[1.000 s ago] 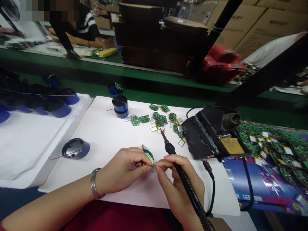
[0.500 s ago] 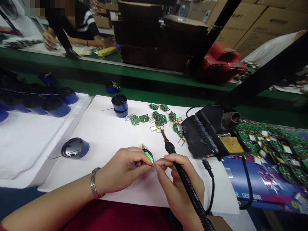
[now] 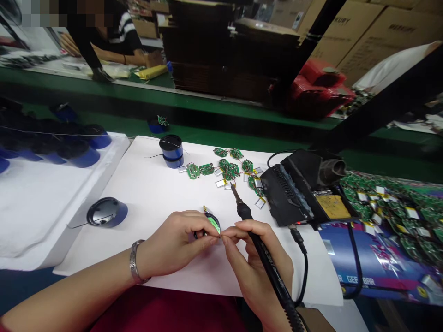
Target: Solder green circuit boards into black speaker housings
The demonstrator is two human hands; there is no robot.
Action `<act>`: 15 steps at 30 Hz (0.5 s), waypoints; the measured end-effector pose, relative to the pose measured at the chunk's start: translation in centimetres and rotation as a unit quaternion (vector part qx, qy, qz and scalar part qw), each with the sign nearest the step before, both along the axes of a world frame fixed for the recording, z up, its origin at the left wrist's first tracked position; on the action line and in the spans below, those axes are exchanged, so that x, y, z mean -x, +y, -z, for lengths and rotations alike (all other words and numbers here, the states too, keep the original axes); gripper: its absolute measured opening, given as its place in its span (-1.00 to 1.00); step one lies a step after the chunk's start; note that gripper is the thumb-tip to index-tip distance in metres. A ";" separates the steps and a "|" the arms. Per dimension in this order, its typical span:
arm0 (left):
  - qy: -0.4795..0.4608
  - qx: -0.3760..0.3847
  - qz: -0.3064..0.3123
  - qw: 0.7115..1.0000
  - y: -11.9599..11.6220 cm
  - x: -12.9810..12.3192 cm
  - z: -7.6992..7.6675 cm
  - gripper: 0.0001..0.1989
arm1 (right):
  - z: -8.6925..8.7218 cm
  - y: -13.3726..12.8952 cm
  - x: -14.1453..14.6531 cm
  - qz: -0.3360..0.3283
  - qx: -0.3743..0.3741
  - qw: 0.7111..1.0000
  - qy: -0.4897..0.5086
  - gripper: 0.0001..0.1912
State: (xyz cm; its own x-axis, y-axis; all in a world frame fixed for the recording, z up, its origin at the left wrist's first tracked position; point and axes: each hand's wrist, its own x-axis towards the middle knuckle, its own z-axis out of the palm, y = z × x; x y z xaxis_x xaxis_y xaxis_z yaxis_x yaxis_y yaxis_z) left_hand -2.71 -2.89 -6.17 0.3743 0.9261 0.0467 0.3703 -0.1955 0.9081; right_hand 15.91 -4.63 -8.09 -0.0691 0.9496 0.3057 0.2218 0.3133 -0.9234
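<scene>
My left hand (image 3: 180, 240) is closed in a pinch around a round part with a bright green circuit board (image 3: 213, 224) and a dark rim. Most of that part is hidden behind the fingers. My right hand (image 3: 256, 263) has a soldering iron (image 3: 244, 211) resting between thumb and index finger, its tip pointing away from me. The thumb and a finger of this hand also pinch something tiny, perhaps a wire end, right beside the left fingertips. Beyond the hands, several green circuit boards (image 3: 230, 170) with small silver battery cells (image 3: 220, 183) lie on white paper (image 3: 148, 189).
A black soldering station (image 3: 287, 189) with a yellow sponge (image 3: 331, 206) stands at right. Farther right is a pile of boards (image 3: 391, 207). Blue-black cylinders (image 3: 107, 213) sit at left, several on a white foam tray (image 3: 51, 203). A co-worker's arm (image 3: 121, 57) shows across the green bench.
Both my hands keep nearly the same pose and hold. The view has shifted slightly. Across the bench, the co-worker's hand has risen.
</scene>
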 end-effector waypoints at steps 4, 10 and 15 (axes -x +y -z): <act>-0.012 0.024 -0.007 1.000 -0.1 -0.1 -0.2 -0.87 | 0.1 -0.1 -0.1 0.002 0.001 1.000 -0.001 -0.69; -0.013 0.044 -0.012 0.999 0.1 -0.3 -0.5 -0.87 | 0.1 -0.3 -0.1 0.000 -0.008 1.000 -0.008 -0.69; -0.007 0.035 -0.021 0.999 -0.1 -0.2 -0.4 -0.86 | 0.3 -0.5 -0.2 -0.004 -0.030 0.999 -0.017 -0.67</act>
